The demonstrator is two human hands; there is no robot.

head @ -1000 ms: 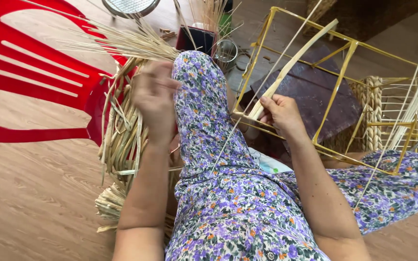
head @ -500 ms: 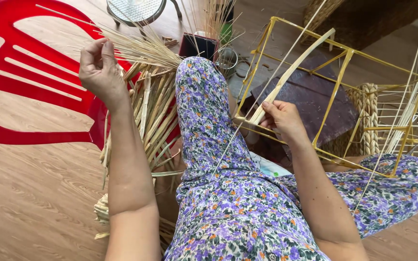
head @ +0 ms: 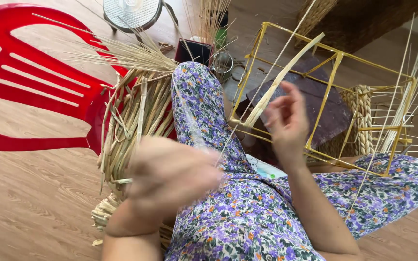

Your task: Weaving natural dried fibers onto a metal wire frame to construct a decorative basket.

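My left hand [head: 170, 179] is a blur low over my lap, beside a bundle of dried straw [head: 134, 121]; its fingers cannot be made out. My right hand [head: 286, 121] hovers with fingers apart, just in front of a yellow wire box frame [head: 332, 87], and holds nothing. A flat pale straw strip [head: 281, 77] leans across the frame next to that hand. A thin straw strand [head: 267, 82] runs from the top of the view down toward my knee. My legs in flowered cloth [head: 247, 212] lie between the bundle and the frame.
A red plastic chair [head: 35, 82] lies on the wooden floor at left. A round fan base [head: 131, 12] and a dark container of stalks [head: 194, 48] stand behind the knee. Woven straw [head: 364, 116] and upright stalks fill the frame's right side.
My left hand has swung from high up by the red chair down to my lap. My right hand has let go of the frame's edge and opened its fingers.
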